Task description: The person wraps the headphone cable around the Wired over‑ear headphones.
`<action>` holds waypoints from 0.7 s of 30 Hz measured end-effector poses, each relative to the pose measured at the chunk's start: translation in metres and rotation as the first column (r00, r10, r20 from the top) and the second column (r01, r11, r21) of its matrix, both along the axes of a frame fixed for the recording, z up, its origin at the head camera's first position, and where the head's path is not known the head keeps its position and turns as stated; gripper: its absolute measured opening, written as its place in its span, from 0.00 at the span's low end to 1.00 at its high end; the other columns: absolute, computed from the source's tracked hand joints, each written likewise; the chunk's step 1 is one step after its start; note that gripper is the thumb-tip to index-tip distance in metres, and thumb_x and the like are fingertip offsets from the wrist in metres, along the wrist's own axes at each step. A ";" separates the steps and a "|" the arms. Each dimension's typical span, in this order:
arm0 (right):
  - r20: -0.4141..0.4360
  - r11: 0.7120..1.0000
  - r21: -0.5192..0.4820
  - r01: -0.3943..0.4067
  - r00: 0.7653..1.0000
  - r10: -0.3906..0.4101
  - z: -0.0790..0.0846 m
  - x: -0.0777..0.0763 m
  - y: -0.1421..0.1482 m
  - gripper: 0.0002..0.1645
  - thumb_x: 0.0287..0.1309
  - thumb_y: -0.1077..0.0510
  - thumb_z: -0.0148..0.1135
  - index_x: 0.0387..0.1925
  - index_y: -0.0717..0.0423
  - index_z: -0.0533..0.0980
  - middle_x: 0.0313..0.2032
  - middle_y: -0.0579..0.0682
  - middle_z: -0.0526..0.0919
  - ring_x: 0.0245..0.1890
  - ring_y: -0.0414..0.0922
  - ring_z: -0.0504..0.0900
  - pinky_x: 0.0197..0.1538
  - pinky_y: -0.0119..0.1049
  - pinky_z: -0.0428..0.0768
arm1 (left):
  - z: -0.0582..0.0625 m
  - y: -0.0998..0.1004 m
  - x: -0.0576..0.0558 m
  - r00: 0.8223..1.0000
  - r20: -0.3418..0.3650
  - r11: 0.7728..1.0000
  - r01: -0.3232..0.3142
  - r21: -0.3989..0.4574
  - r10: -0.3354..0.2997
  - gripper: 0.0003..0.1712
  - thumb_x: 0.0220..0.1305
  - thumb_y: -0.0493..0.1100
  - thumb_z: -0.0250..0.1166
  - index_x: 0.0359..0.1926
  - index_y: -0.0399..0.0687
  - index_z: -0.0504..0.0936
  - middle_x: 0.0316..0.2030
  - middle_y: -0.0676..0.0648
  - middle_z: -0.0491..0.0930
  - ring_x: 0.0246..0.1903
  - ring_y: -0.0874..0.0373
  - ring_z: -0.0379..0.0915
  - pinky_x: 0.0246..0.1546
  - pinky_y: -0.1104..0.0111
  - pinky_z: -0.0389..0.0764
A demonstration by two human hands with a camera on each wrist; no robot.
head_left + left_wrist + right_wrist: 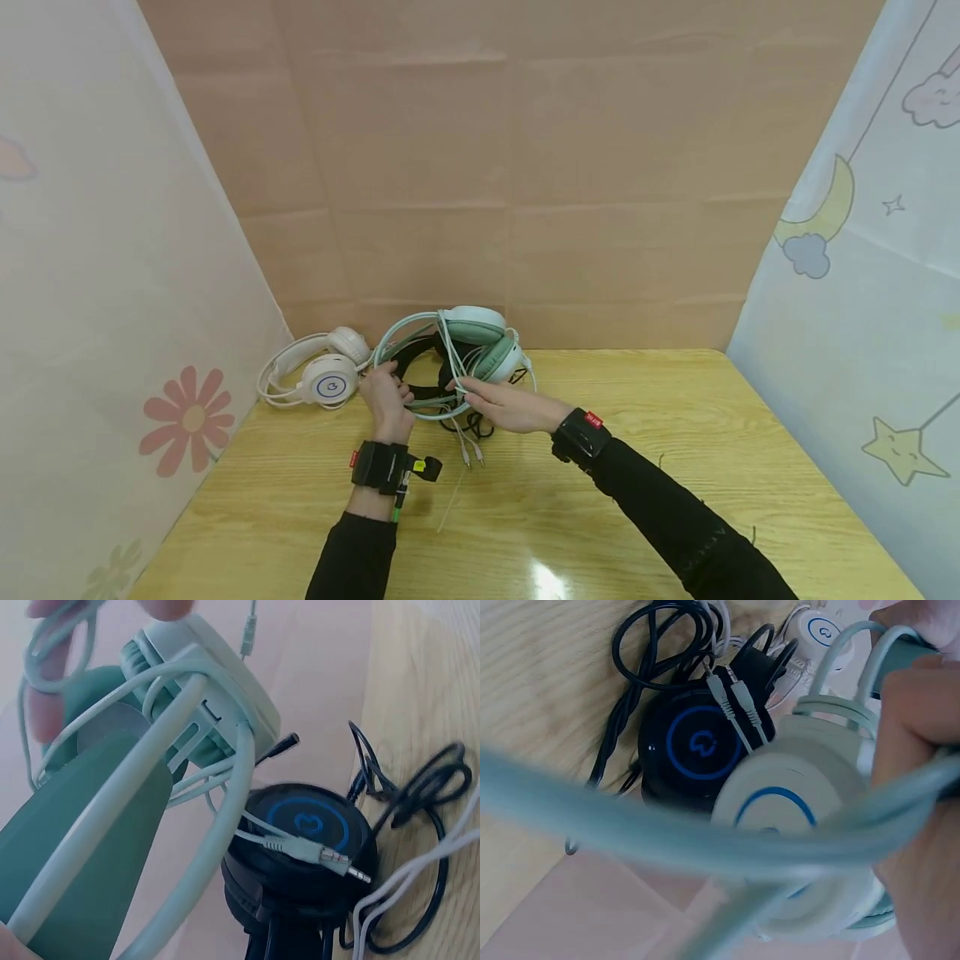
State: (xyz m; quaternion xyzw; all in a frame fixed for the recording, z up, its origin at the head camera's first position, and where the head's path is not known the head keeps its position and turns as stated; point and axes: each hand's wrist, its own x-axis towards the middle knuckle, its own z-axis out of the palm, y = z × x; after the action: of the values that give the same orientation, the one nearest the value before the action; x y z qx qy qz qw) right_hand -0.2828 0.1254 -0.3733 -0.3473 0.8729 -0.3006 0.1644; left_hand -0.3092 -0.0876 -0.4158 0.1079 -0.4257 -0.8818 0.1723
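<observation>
Mint-green headphones (474, 317) are held up above the table, their white ear cups with green pads toward the back. My left hand (386, 400) grips them by the headband. The fingers of my right hand (513, 407) hold the mint cable (448, 346), which loops around them in the left wrist view. Two silver-tipped plugs (744, 697) dangle from the cable. Behind and below lie black headphones (300, 817) with a blue ring on the ear cup, partly hidden by the mint pair. White headphones (330, 379) rest beside my left hand.
A black cable (435, 780) lies coiled on the wooden table (637, 500) near the black headphones, with pale cables (420, 862) next to it. A brown paper backdrop (510, 167) rises behind the table, and patterned white sheets (862, 333) flank it.
</observation>
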 end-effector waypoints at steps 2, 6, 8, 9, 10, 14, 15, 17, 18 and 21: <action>0.007 1.000 -0.010 0.009 1.000 -0.009 -0.002 0.000 0.000 0.29 0.77 0.45 0.32 0.75 0.39 0.55 0.28 0.43 0.71 0.16 0.38 0.65 0.27 0.32 0.68 | -0.001 -0.001 0.000 1.000 0.003 1.000 0.012 0.020 -0.012 0.23 0.67 0.36 0.52 0.19 0.54 0.53 0.13 0.56 0.45 0.14 0.62 0.35 0.15 0.72 0.46; -0.075 0.998 -0.045 0.035 0.996 -0.038 -0.006 -0.002 0.001 0.22 0.77 0.48 0.35 0.63 0.45 0.70 0.26 0.43 0.70 0.17 0.36 0.65 0.28 0.31 0.68 | -0.001 -0.003 0.000 1.000 0.018 0.998 0.025 0.051 -0.026 0.23 0.67 0.35 0.52 0.20 0.54 0.52 0.15 0.55 0.43 0.16 0.61 0.34 0.16 0.71 0.46; -0.149 0.998 -0.043 0.049 0.987 -0.055 -0.007 -0.003 0.001 0.17 0.77 0.49 0.37 0.50 0.46 0.74 0.26 0.41 0.69 0.18 0.34 0.64 0.29 0.30 0.68 | 0.000 -0.003 0.000 0.999 0.021 0.998 0.028 0.053 -0.029 0.22 0.68 0.36 0.52 0.20 0.54 0.52 0.16 0.55 0.43 0.16 0.61 0.34 0.17 0.71 0.46; -0.177 0.998 -0.032 0.052 0.983 -0.057 -0.008 -0.004 0.001 0.15 0.77 0.50 0.38 0.45 0.45 0.73 0.24 0.41 0.67 0.19 0.34 0.64 0.30 0.30 0.68 | 0.001 -0.003 0.000 0.999 0.023 0.998 0.031 0.056 -0.032 0.22 0.68 0.36 0.52 0.20 0.54 0.53 0.16 0.55 0.43 0.16 0.61 0.35 0.17 0.71 0.46; -0.199 0.999 -0.017 0.049 0.979 -0.052 -0.008 -0.004 0.000 0.14 0.77 0.50 0.38 0.39 0.45 0.71 0.25 0.41 0.68 0.20 0.35 0.64 0.31 0.30 0.69 | 0.004 -0.003 0.003 0.999 0.023 0.998 0.037 0.051 -0.038 0.21 0.68 0.35 0.52 0.20 0.53 0.53 0.15 0.55 0.43 0.15 0.61 0.35 0.18 0.70 0.46; -0.245 0.999 0.042 0.027 0.969 -0.016 -0.009 -0.003 -0.002 0.14 0.77 0.50 0.37 0.36 0.45 0.68 0.29 0.43 0.74 0.23 0.34 0.66 0.34 0.31 0.71 | 0.004 -0.002 0.003 0.999 0.017 0.997 0.039 0.060 -0.040 0.22 0.67 0.35 0.52 0.20 0.53 0.53 0.16 0.54 0.43 0.15 0.61 0.36 0.19 0.69 0.45; -0.249 0.998 0.051 0.023 0.968 -0.009 -0.009 -0.002 -0.002 0.14 0.77 0.50 0.37 0.36 0.46 0.67 0.30 0.43 0.75 0.24 0.34 0.66 0.35 0.31 0.71 | 0.003 -0.001 0.003 0.999 0.018 0.997 0.038 0.063 -0.039 0.22 0.67 0.35 0.52 0.20 0.53 0.53 0.16 0.54 0.42 0.16 0.61 0.36 0.20 0.69 0.45; -0.261 0.998 0.062 0.014 0.965 0.003 -0.009 -0.002 -0.003 0.14 0.77 0.51 0.37 0.35 0.46 0.67 0.29 0.44 0.73 0.22 0.34 0.65 0.33 0.30 0.70 | 0.000 -0.001 0.000 0.999 0.022 0.997 0.031 0.069 -0.032 0.22 0.67 0.35 0.52 0.20 0.54 0.52 0.17 0.54 0.41 0.16 0.61 0.35 0.19 0.70 0.45; -0.263 0.998 0.069 0.011 0.965 0.007 -0.008 -0.001 -0.004 0.14 0.77 0.51 0.36 0.34 0.46 0.66 0.28 0.43 0.72 0.21 0.34 0.64 0.32 0.30 0.69 | 0.000 -0.002 0.000 0.999 0.026 0.997 0.031 0.067 -0.033 0.22 0.66 0.35 0.52 0.20 0.54 0.51 0.17 0.54 0.40 0.17 0.61 0.34 0.19 0.70 0.45; -0.288 0.995 0.100 0.000 0.957 0.029 -0.008 0.000 -0.007 0.15 0.78 0.50 0.35 0.33 0.47 0.64 0.23 0.39 0.65 0.19 0.33 0.62 0.29 0.28 0.66 | 0.002 -0.001 0.000 0.999 0.035 0.998 0.032 0.063 -0.034 0.23 0.66 0.35 0.52 0.20 0.55 0.50 0.18 0.54 0.40 0.17 0.61 0.34 0.18 0.71 0.46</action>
State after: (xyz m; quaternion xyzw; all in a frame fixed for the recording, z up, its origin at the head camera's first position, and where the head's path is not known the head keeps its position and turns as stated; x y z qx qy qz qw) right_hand -0.2827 0.1183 -0.3815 -0.3852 0.8989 -0.2016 0.0543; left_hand -0.3092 -0.0884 -0.4135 0.1218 -0.4027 -0.8953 0.1466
